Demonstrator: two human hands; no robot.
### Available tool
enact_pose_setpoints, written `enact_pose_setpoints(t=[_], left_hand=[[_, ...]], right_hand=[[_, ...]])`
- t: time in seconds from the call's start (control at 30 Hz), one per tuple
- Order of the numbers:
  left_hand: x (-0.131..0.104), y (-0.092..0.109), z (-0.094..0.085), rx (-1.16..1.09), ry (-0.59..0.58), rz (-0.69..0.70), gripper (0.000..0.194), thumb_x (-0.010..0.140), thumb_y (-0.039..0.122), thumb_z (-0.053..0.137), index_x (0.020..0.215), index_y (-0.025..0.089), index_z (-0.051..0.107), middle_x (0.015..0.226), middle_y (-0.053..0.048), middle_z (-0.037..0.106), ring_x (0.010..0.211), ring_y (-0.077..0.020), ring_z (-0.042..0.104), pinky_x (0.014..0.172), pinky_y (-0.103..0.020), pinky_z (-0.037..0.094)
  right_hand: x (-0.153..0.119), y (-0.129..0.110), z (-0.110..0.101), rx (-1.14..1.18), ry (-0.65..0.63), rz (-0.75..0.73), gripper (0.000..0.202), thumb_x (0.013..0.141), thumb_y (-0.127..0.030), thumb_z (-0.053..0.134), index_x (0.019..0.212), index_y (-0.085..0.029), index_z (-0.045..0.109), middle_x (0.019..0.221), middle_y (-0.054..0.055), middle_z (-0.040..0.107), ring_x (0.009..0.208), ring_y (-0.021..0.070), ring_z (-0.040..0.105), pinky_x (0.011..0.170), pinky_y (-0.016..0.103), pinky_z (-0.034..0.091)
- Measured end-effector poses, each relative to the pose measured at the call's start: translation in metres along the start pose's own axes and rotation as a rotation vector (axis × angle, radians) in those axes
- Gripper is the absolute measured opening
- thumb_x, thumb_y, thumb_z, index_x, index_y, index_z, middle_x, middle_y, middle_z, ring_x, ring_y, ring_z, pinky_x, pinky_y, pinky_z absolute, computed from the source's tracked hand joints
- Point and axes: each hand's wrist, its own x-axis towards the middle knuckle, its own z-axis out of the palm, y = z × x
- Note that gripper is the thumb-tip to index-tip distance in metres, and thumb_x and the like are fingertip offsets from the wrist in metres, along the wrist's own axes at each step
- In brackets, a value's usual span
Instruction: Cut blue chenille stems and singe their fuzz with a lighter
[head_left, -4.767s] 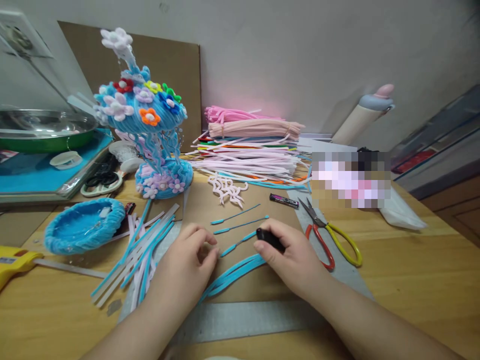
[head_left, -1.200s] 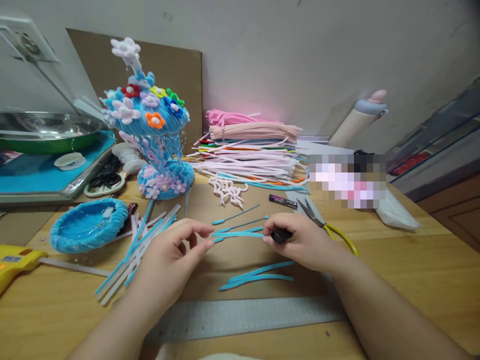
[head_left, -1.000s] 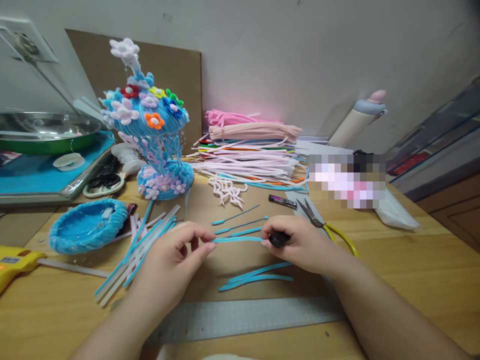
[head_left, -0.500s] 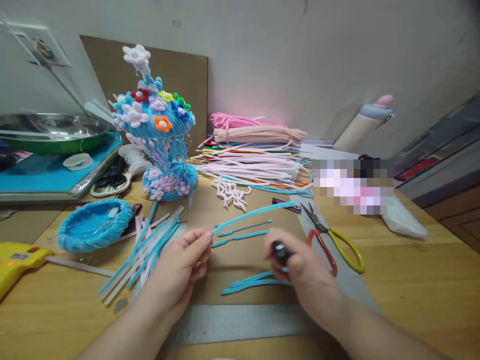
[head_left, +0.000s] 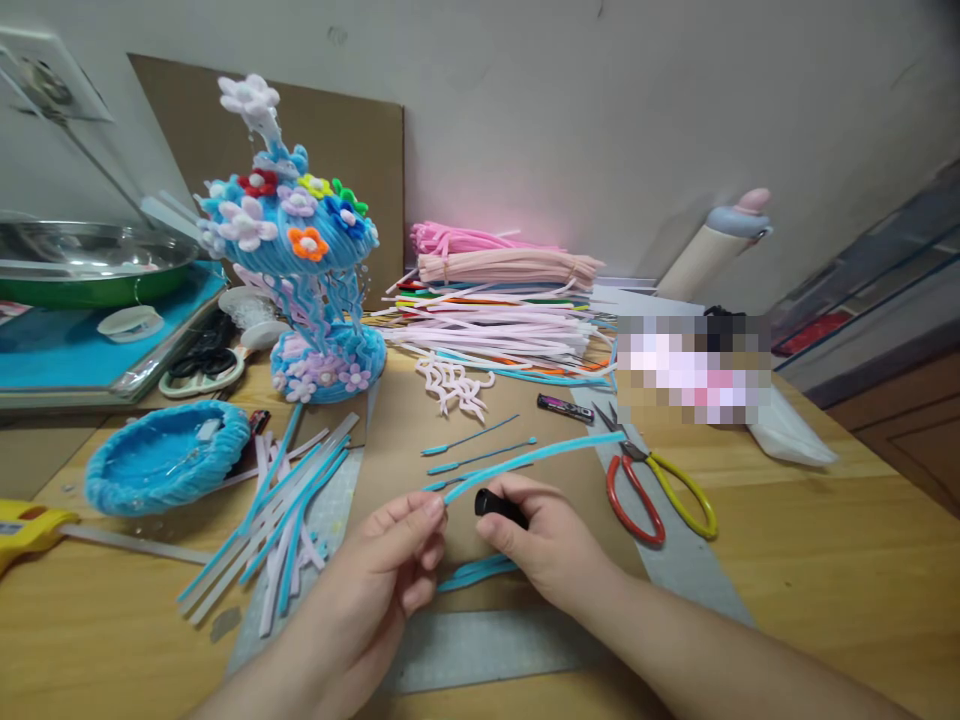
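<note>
My left hand (head_left: 405, 555) pinches the near end of a blue pipe cleaner (head_left: 540, 455), which slants up to the right above the cardboard. My right hand (head_left: 544, 535) is wrapped round a short black cylindrical tool (head_left: 501, 507); its kind cannot be made out. The tool's end lies just below the pipe cleaner, close to my left fingertips. Beyond my hands, several partly thinned blue pipe cleaners (head_left: 480, 455) lie on the brown cardboard (head_left: 397, 420). More blue pipe cleaners (head_left: 476, 572) are partly hidden behind my right hand.
Pliers with red and yellow handles (head_left: 637, 480) lie to the right, near a small battery (head_left: 565, 408). Bundled pipe cleaners (head_left: 502, 270) are stacked at the back. A flowered blue craft piece (head_left: 300, 240), a fuzzy blue dish (head_left: 169, 455) and a yellow glue gun (head_left: 30, 525) stand left.
My right hand has moved left with the black tool, from beyond the pipe cleaner's middle to near my left fingers. The view has shifted slightly right.
</note>
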Motion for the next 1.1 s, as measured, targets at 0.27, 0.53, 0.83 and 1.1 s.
enact_pose_setpoints(t=[0.27,0.53,0.83,1.1], left_hand=[[0.0009,-0.0016,-0.0009,-0.031,0.02,-0.016,0.018,0.07,0.028,0.07,0.07,0.014,0.058,0.058,0.003,0.042,0.052,-0.0066,0.033,0.037,-0.014,0.02],[0.0018,-0.0028,0.0005,-0.006,-0.026,-0.012,0.02,0.073,0.029,0.067,0.066,0.015,0.056,0.056,0.003,0.041,0.051,-0.0066,0.031,0.038,-0.015,0.019],[0.0008,-0.0044,-0.0009,-0.024,-0.005,-0.032,0.02,0.07,0.029,0.07,0.066,0.015,0.056,0.056,0.003,0.042,0.051,-0.0063,0.032,0.039,-0.015,0.018],[0.0013,-0.0046,0.0002,0.003,-0.023,-0.028,0.021,0.072,0.029,0.068,0.065,0.014,0.055,0.06,0.003,0.04,0.052,-0.006,0.032,0.038,-0.015,0.018]], right_hand=[[-0.0066,-0.0013,0.0036,-0.116,-0.007,-0.03,0.025,0.09,-0.036,0.04,0.071,-0.02,0.043,0.07,-0.003,0.042,0.068,0.0127,0.042,0.064,0.024,0.035],[-0.0074,-0.0013,0.004,-0.178,0.044,0.015,0.017,0.086,-0.029,0.043,0.074,-0.019,0.049,0.074,-0.001,0.05,0.073,0.0146,0.048,0.068,0.025,0.038],[-0.0064,-0.004,0.0047,-0.193,0.097,0.004,0.017,0.085,-0.028,0.044,0.074,-0.018,0.052,0.074,0.001,0.056,0.073,0.0152,0.052,0.068,0.025,0.04],[-0.0064,-0.0043,0.0054,-0.215,0.074,0.002,0.017,0.085,-0.029,0.045,0.078,-0.018,0.055,0.078,0.002,0.059,0.076,0.0167,0.055,0.07,0.027,0.042]])
